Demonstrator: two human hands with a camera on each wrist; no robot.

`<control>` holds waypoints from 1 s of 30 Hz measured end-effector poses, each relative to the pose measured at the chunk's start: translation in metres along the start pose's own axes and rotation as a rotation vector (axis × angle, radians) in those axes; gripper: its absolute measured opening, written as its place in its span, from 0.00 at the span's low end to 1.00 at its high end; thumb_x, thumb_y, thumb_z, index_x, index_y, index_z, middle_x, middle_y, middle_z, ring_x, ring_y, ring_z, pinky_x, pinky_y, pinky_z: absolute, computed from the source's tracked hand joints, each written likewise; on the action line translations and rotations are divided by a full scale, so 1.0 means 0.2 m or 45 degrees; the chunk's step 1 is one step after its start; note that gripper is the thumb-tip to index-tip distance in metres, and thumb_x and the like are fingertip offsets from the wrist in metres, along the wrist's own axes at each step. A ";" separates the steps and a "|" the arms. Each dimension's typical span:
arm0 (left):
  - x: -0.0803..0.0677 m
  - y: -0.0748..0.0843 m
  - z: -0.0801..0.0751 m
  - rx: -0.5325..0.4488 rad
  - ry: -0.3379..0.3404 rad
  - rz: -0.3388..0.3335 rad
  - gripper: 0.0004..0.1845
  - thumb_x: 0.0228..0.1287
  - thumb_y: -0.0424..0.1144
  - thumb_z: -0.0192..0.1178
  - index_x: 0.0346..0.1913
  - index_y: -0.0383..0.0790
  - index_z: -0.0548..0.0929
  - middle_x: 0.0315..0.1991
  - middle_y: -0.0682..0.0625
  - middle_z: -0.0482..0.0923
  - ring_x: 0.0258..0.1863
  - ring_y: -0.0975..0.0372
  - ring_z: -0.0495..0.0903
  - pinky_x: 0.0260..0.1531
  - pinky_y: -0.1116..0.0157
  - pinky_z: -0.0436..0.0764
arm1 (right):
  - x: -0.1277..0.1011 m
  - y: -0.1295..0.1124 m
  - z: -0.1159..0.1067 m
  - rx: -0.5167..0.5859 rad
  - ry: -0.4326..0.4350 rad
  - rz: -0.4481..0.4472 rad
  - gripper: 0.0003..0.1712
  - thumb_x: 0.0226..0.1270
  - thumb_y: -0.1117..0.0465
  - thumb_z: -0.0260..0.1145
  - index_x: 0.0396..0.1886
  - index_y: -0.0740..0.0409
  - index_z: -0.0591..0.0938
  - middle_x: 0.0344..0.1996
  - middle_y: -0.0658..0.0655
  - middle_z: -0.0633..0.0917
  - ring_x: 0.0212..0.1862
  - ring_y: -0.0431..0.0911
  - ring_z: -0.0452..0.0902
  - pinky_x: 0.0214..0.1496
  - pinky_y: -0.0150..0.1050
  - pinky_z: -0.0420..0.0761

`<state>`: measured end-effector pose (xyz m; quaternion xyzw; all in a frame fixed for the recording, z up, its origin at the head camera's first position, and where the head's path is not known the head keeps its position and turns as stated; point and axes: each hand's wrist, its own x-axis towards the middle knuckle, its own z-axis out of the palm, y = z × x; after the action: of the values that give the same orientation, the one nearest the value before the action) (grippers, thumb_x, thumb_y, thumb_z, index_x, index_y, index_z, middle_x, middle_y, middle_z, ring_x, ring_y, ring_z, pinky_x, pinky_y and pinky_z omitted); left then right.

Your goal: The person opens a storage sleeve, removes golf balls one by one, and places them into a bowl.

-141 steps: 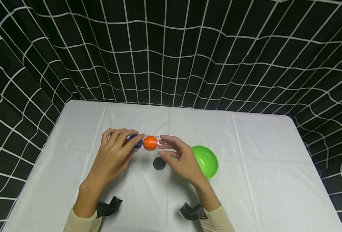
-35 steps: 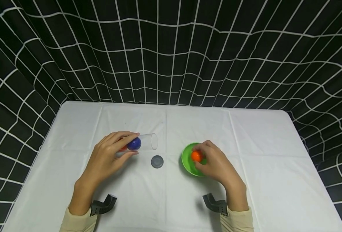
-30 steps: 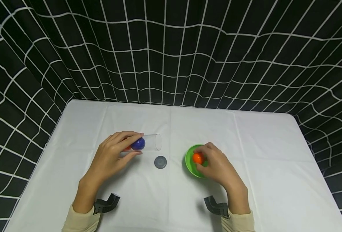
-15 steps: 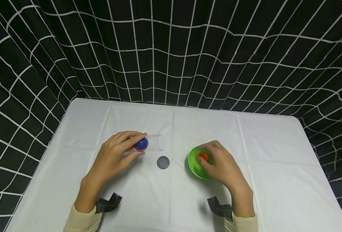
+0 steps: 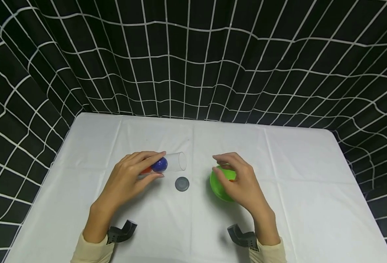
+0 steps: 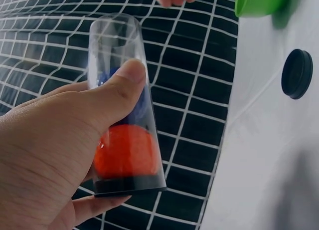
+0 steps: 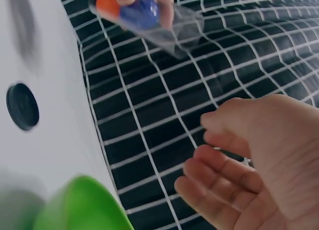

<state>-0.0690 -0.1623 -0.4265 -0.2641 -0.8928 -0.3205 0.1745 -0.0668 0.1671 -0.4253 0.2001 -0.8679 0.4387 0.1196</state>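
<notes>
My left hand (image 5: 127, 171) grips a clear plastic tube (image 6: 115, 33) lying roughly sideways, its uncapped end toward the right. Inside it are a blue ball (image 5: 159, 165) and, nearer the dark closed end, an orange-red ball (image 6: 127, 151). My right hand (image 5: 241, 179) hovers over the green bowl (image 5: 218, 188), fingers apart and holding nothing, as the right wrist view also shows. A sliver of an orange ball (image 5: 232, 180) shows in the bowl, mostly hidden behind the hand.
A round dark grey cap (image 5: 181, 184) lies on the white-covered table (image 5: 193, 226) between the hands. Black cloth with a white grid (image 5: 193, 65) hangs behind the table and at both sides.
My right hand carried an orange ball from the tube to the green bowl, let it go there, and has risen with its fingers spread. My left hand keeps holding the tube.
</notes>
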 end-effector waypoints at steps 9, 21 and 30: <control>0.01 0.00 0.01 0.026 -0.030 0.050 0.29 0.61 0.46 0.78 0.67 0.57 0.85 0.57 0.53 0.88 0.52 0.59 0.86 0.61 0.51 0.79 | 0.02 -0.05 0.12 0.309 -0.037 0.054 0.17 0.70 0.70 0.72 0.58 0.59 0.86 0.53 0.56 0.88 0.53 0.47 0.89 0.56 0.34 0.89; 0.00 0.02 0.01 0.148 0.006 0.107 0.29 0.56 0.46 0.80 0.63 0.51 0.88 0.55 0.54 0.91 0.56 0.56 0.85 0.63 0.55 0.74 | 0.02 -0.07 0.22 0.674 -0.160 0.231 0.23 0.70 0.72 0.71 0.64 0.63 0.82 0.62 0.67 0.82 0.61 0.53 0.86 0.59 0.35 0.88; 0.02 0.04 0.00 0.199 0.035 0.142 0.26 0.54 0.39 0.82 0.58 0.48 0.89 0.53 0.51 0.89 0.56 0.54 0.83 0.62 0.51 0.73 | 0.03 -0.07 0.23 0.760 -0.245 0.352 0.26 0.70 0.71 0.71 0.67 0.65 0.80 0.62 0.70 0.83 0.57 0.40 0.88 0.60 0.34 0.87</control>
<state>-0.0670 -0.1549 -0.4212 -0.2944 -0.8965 -0.2434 0.2244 -0.0668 0.1207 -0.4404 0.1471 -0.7273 0.6646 -0.0873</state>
